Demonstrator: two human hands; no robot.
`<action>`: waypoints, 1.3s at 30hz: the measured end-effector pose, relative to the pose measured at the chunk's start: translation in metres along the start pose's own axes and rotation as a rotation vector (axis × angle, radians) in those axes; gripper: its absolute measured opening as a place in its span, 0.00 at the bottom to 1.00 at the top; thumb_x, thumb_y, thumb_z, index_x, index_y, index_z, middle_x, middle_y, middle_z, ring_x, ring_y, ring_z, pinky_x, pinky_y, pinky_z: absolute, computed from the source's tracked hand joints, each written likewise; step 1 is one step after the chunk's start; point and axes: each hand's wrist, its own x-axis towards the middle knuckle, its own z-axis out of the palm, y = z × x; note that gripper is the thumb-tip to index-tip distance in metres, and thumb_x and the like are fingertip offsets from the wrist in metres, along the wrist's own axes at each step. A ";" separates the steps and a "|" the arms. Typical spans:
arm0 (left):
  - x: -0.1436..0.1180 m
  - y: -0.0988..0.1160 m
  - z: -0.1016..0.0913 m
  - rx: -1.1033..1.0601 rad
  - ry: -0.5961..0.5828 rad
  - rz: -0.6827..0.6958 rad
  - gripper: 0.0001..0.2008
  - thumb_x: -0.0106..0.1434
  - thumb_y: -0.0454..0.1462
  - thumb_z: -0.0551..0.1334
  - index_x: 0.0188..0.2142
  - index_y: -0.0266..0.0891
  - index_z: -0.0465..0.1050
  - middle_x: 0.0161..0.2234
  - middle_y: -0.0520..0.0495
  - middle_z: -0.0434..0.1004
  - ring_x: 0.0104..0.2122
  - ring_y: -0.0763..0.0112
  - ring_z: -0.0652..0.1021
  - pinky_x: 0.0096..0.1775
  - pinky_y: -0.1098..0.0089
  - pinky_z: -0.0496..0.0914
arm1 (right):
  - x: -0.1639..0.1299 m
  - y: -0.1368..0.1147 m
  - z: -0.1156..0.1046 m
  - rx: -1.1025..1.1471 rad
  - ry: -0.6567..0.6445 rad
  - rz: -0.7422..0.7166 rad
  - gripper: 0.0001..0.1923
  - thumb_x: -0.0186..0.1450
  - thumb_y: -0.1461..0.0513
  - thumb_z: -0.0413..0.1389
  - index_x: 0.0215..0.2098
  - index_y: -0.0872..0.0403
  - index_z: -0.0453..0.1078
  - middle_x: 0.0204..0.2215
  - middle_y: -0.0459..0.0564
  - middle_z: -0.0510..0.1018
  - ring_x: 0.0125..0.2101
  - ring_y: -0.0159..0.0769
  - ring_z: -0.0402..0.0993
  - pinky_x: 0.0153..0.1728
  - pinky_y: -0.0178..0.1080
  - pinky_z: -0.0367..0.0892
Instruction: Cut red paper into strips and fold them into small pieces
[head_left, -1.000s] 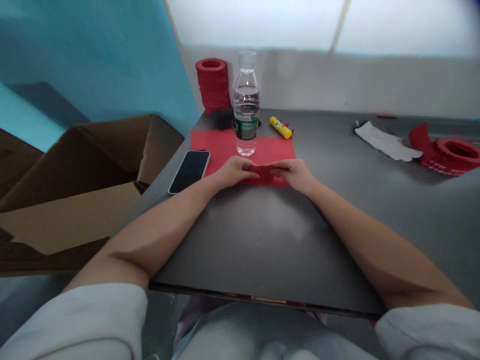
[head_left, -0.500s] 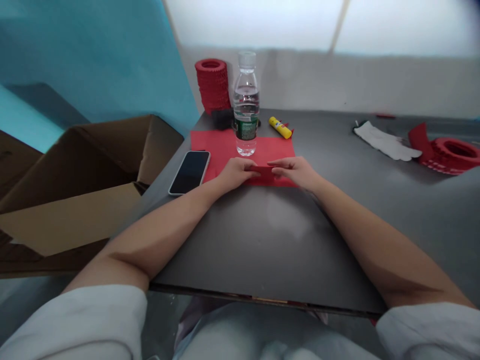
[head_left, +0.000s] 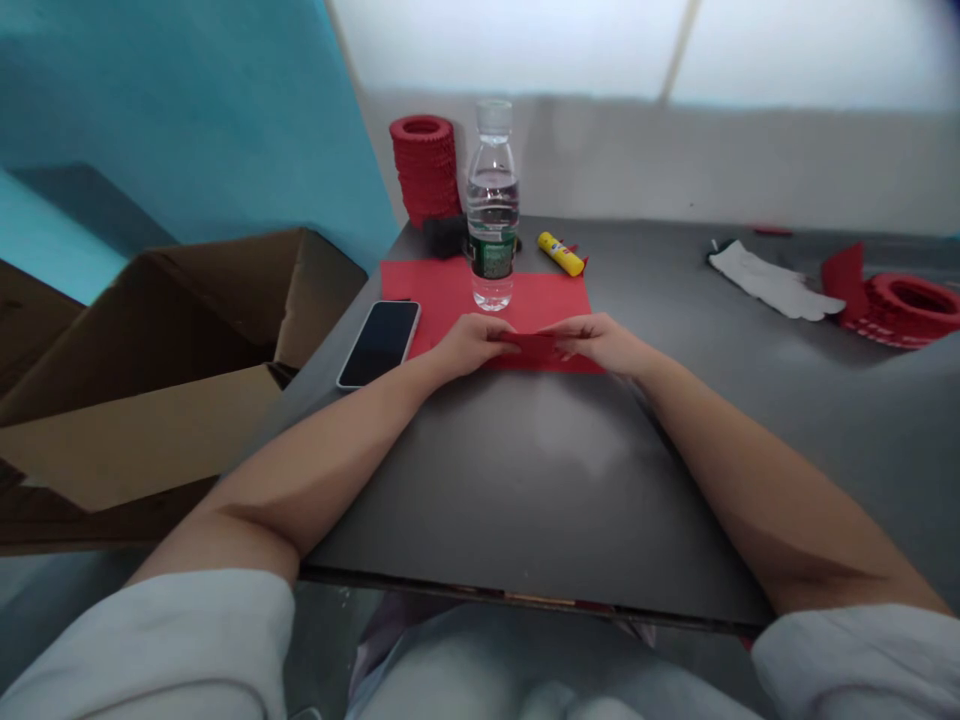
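Observation:
Between my two hands is a folded piece of red paper (head_left: 534, 346), held at the near edge of a larger red sheet (head_left: 442, 283) lying on the table. My left hand (head_left: 475, 343) pinches its left end, thumb on the near side. At the other end, my right hand (head_left: 595, 342) grips the paper between thumb and fingers. Just beyond my hands, a water bottle (head_left: 493, 215) with a green label stands upright on the red sheet. A phone (head_left: 380, 343) with a dark screen lies left of my left hand, partly over the sheet's edge.
A yellow glue stick (head_left: 561, 255) lies beyond the sheet. Stacked red paper rings (head_left: 424, 175) stand at the back left, near a dark object (head_left: 444, 238). White gloves (head_left: 772, 282) and a red ring-shaped piece (head_left: 916, 308) lie right. An open cardboard box (head_left: 150, 430) adjoins the table (head_left: 517, 480).
My right hand has shifted slightly to the right along the folded paper, its fingers now reaching over the top edge. My left hand stays almost in place.

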 end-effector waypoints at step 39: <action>-0.005 0.013 0.006 0.089 0.004 0.008 0.09 0.54 0.35 0.64 0.35 0.35 0.78 0.29 0.50 0.78 0.29 0.72 0.75 0.33 0.74 0.66 | -0.009 -0.014 0.013 -1.064 0.234 -0.499 0.07 0.64 0.59 0.50 0.33 0.54 0.67 0.30 0.49 0.74 0.26 0.31 0.65 0.26 0.34 0.53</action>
